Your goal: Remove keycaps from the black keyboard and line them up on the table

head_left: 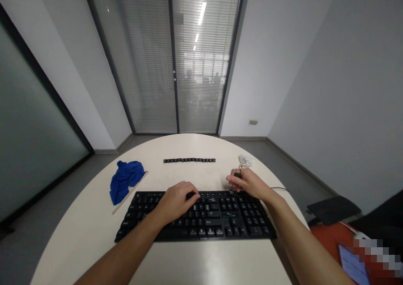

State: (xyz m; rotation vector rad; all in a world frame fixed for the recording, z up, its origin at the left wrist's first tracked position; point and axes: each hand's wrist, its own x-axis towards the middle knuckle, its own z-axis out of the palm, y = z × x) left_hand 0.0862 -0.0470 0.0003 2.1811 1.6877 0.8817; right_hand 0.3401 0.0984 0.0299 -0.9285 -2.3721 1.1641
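A black keyboard (201,214) lies near the front edge of the round white tabletop (94,218), and the left hand (178,200) rests palm-down on its upper key rows, fingers loosely curled and gripping nothing. The right hand (248,183) hovers at the keyboard's far right corner, fingers pinched around a small dark tool (237,176). Beyond lie a row of loose black keycaps (189,160), a crumpled blue cloth (124,180) to the left, and a white crumpled object (245,160).

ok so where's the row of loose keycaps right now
In the head view, the row of keycaps lies on the far side of the round table, beyond the keyboard, between the blue cloth and the right hand.
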